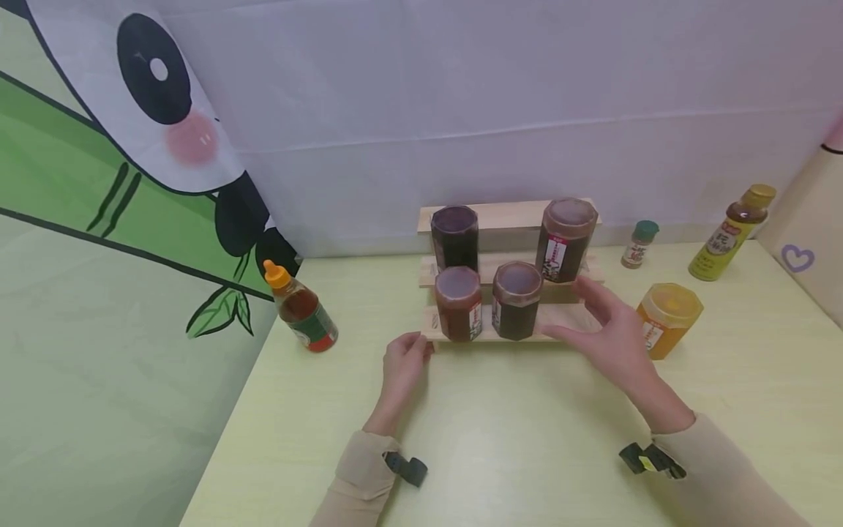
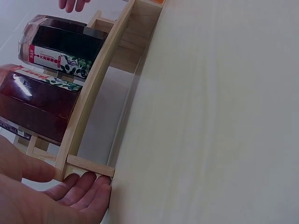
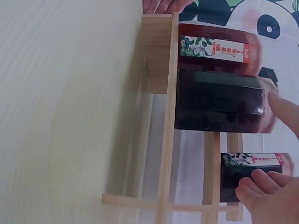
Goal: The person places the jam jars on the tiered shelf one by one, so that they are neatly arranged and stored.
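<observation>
A stepped wooden rack (image 1: 487, 214) stands mid-table with several jars on it: a dark jar (image 1: 454, 238) and a labelled jar (image 1: 565, 240) on the middle step, a red jar (image 1: 457, 304) and a brown jar (image 1: 516, 300) on the lowest. My left hand (image 1: 421, 344) holds the rack's front left corner, thumb and fingers (image 2: 84, 189) either side of the wood (image 2: 93, 88). My right hand (image 1: 573, 311) is spread open at the right end of the lowest step, fingers (image 3: 264, 189) close to the labelled jar (image 3: 247, 170).
A yellow honey jar (image 1: 667, 318) stands just right of my right hand. A squeeze bottle with an orange cap (image 1: 303, 311) lies at the table's left edge. A small green-capped shaker (image 1: 640, 244) and a tall yellow bottle (image 1: 731, 234) stand at the back right.
</observation>
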The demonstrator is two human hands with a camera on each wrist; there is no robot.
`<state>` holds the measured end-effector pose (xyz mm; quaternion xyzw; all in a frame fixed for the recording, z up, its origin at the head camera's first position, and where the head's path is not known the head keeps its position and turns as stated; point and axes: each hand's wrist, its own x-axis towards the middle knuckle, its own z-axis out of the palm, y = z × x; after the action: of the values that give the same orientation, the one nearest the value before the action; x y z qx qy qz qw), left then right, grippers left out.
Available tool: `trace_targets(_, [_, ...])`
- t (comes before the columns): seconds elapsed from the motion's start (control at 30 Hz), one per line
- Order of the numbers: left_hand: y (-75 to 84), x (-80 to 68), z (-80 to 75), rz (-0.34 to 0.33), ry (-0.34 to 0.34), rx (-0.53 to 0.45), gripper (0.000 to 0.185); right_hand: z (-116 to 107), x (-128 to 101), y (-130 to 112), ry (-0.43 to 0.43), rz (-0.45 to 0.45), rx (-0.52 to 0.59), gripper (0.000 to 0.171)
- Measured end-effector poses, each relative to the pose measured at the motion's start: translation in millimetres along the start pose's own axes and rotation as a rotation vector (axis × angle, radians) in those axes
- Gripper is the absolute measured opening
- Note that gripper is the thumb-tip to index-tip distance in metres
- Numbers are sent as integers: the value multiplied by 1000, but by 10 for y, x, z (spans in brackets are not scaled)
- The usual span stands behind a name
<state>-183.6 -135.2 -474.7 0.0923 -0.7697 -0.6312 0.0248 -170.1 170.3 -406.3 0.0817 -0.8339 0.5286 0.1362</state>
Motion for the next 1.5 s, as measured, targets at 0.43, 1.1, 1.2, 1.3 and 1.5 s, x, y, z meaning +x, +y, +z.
trace_targets(0.43, [23,2,13,2,8,8,30,-435,-87,59,108,-25,-266,75])
trace_targets(1.1, [15,-4,16,0,17,4,28,-920,-115,280,214,168,-231,85])
trace_targets(1.2, [17,-7,19,-2,16,1,28,-964,-118,332,203,184,-251,87])
trace_targets(1.3, [19,-7,22,-5,14,0,28,-999,-114,373,191,193,-269,88])
trace_targets(1.5, [14,-1,22,-1,15,0,29,-1029,-124,454,147,208,-286,93])
